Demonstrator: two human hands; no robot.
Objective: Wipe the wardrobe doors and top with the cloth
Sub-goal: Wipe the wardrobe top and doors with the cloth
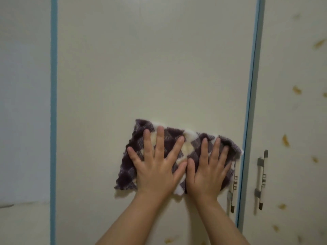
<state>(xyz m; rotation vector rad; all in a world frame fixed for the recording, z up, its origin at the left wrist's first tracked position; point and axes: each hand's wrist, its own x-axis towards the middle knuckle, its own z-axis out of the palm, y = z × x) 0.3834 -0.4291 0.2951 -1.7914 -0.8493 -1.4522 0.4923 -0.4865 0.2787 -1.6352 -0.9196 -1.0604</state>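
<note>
Cloth (pixel 192 144) is pinned flat against the door (pixel 141 68) under both spread palms, left hand (pixel 155 167) and right hand (pixel 208 172) side by side, fingers splayed, near the handle (pixel 233 197)

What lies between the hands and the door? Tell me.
The cloth lies there: in the head view the left hand and right hand press it flat against the door.

Two hands (pixel 155 167), one cloth (pixel 192 147), two doors (pixel 150 68), two handles (pixel 261 179).
</note>
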